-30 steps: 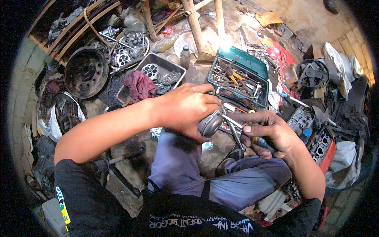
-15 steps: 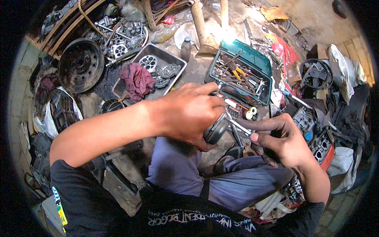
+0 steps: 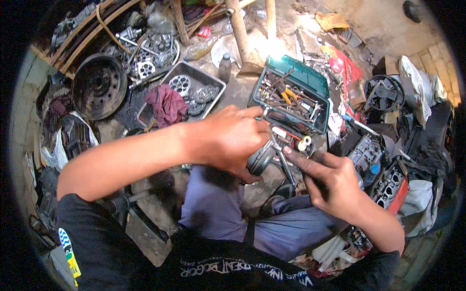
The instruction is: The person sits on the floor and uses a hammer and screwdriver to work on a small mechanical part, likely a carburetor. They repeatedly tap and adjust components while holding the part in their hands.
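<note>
Dark-grey round part (image 3: 260, 159); teal toolbox (image 3: 307, 75); maroon rag (image 3: 166, 105); blue-grey trousers (image 3: 209, 201); black shirt (image 3: 145, 276), white lettering (image 3: 226, 267).

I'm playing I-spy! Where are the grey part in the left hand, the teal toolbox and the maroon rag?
Grey part (image 3: 260, 160): head view, on its curved side.
Teal toolbox (image 3: 310, 80): head view, on its open lid.
Maroon rag (image 3: 166, 104): head view, on its crumpled middle.

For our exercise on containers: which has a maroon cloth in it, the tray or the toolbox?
The grey tray, left of the green toolbox: a maroon cloth lies in it; the toolbox shows tools.
</note>
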A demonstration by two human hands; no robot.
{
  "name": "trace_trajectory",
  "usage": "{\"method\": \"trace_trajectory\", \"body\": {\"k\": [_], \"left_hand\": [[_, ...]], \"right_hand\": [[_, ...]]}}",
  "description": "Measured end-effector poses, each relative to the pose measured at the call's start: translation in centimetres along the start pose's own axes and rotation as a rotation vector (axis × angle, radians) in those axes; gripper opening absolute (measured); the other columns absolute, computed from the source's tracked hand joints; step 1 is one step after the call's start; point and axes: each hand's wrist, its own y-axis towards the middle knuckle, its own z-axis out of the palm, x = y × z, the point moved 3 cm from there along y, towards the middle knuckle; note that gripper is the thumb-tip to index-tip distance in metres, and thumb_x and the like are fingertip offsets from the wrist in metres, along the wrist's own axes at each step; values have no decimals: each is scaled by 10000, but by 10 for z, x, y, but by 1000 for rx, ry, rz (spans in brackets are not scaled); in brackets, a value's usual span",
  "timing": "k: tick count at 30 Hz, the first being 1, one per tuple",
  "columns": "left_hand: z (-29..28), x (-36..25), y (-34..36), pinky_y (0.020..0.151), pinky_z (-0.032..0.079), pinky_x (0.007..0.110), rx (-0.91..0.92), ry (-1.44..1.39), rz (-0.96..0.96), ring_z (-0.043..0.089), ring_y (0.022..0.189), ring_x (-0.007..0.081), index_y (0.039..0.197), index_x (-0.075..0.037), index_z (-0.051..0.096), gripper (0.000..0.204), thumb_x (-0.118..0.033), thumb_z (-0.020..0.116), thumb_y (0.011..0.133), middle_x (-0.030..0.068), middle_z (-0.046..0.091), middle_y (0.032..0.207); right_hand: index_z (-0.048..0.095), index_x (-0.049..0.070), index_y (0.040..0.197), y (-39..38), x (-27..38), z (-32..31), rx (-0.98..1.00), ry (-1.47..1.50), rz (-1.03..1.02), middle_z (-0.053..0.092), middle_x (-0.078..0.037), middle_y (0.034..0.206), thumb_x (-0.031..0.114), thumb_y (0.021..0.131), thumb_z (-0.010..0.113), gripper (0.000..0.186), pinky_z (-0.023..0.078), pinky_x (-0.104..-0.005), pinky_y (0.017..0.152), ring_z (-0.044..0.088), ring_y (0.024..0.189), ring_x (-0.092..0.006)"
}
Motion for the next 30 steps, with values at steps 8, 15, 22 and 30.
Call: {"method": "trace_trajectory", "body": {"k": [8, 15, 22, 30], "left_hand": [[1, -10, 3, 860, 565, 437, 3, -61, -57, 632, 1048, 321, 1104, -43, 694, 656, -430, 875, 607, 98, 717, 1087], [2, -11, 1, 857, 556, 444, -202, -179, -12, 643, 1012, 348, 1139, -43, 682, 624, -437, 848, 685, 149, 708, 1043], [0, -14, 2, 844, 556, 446, -123, -116, -31, 643, 1014, 351, 1174, -64, 670, 645, -449, 855, 690, 154, 704, 1052], [1, -12, -2, 821, 561, 439, -170, -178, 23, 656, 974, 345, 1099, -74, 687, 560, -375, 875, 666, 134, 712, 1032]], "right_hand": [[610, 246, 1404, -12, -7, 9, -97, -167, -89, 558, -85, 715, 132, 747, 759, 683, 537, -412, 506, 613, 558, -266], [648, 8, 1324, -11, -10, -1, 8, 526, 118, 733, -181, 1022, -67, 786, 584, 547, 534, -347, 811, 685, 835, -212], [551, -30, 1412, -11, -13, -10, 346, 993, 457, 719, -118, 921, 27, 905, 664, 523, 576, -315, 669, 689, 764, -173], [440, -65, 1464, -14, -23, 7, 399, 1509, 514, 671, -142, 977, 162, 961, 645, 589, 624, -371, 533, 694, 671, -250]]}}
